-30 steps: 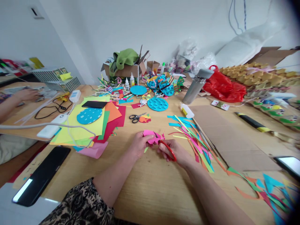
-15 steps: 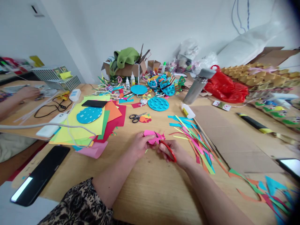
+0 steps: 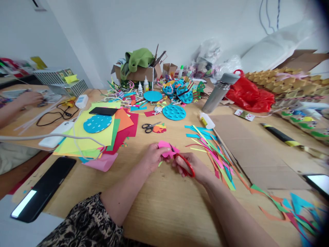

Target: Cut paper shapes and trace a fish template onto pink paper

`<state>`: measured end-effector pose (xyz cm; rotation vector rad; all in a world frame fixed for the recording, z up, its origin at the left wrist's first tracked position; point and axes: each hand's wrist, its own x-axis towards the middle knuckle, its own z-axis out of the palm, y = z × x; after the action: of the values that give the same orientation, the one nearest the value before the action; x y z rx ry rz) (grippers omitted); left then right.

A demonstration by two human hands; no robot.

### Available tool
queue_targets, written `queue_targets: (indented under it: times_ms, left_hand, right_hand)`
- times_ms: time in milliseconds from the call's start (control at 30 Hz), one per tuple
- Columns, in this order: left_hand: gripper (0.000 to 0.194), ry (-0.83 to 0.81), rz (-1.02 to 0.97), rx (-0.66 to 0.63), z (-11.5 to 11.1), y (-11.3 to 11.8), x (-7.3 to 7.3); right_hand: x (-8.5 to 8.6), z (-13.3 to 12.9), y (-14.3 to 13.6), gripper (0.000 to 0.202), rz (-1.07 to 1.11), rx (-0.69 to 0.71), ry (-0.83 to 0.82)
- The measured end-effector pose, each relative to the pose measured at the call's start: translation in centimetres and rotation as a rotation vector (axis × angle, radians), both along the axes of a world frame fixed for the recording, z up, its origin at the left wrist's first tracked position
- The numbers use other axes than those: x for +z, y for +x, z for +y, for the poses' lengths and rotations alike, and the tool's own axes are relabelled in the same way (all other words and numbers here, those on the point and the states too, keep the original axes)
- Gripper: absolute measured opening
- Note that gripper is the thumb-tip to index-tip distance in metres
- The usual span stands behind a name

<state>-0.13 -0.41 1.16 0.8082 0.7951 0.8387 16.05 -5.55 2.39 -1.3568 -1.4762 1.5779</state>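
My left hand (image 3: 153,157) pinches a small pink paper piece (image 3: 164,145) over the middle of the table. My right hand (image 3: 191,164) is wrapped round the red handles of a pair of scissors (image 3: 189,168), whose blades lie at the pink paper. Just beyond my hands, black-handled scissors (image 3: 148,128) rest beside small orange and red paper cut-outs (image 3: 159,128). To the right of my right hand lie loose coloured paper strips (image 3: 218,156).
Coloured sheets (image 3: 77,144) and a phone (image 3: 43,188) lie left; a person's hand (image 3: 32,98) is at far left. A metal bottle (image 3: 217,94), glue bottle (image 3: 207,120), cardboard sheet (image 3: 246,147) and red bag (image 3: 249,94) stand or lie right. Craft pieces fill the back.
The pink paper's outline at the blades looks different, with less of its ragged right part showing. The scissors have tilted slightly. The whole view has shifted a little.
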Motion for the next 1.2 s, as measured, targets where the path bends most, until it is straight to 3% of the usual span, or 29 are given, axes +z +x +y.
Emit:
queue_targets:
  times_ms: [1200]
  left_hand:
    - [0.025, -0.032, -0.009, -0.013, 0.12, 0.09, -0.32]
  right_hand:
    - [-0.14, -0.07, 0.27, 0.061, -0.008, -0.001, 0.019]
